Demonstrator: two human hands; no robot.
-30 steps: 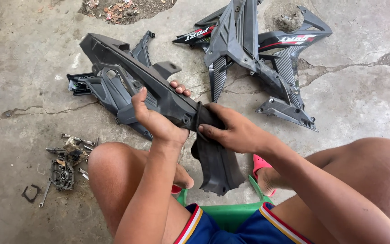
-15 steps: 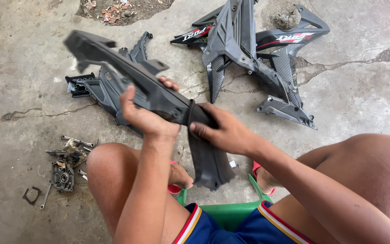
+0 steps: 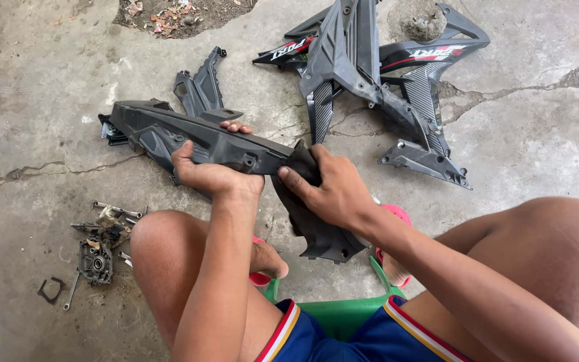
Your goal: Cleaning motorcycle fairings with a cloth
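A long black plastic motorcycle fairing panel [image 3: 162,131] is held in front of my knees over the concrete floor. My left hand [image 3: 206,171] grips its middle, thumb on the near side and fingertips over the far edge. My right hand [image 3: 326,188] clamps the panel's right part, where it bends down into a wider black flap [image 3: 316,231]. The panel's left end hangs close above another dark fairing piece [image 3: 199,87] lying on the floor.
More black and grey fairing panels with red stripes [image 3: 370,67] lie at the far right. Small metal parts, a wrench and a gasket [image 3: 98,245] lie at the left by my knee. I sit on a green stool [image 3: 340,318]. A crack runs across the concrete.
The panel's left end was raised half a second ago; now it has swung back down, lying more level. Both hands keep their grip.
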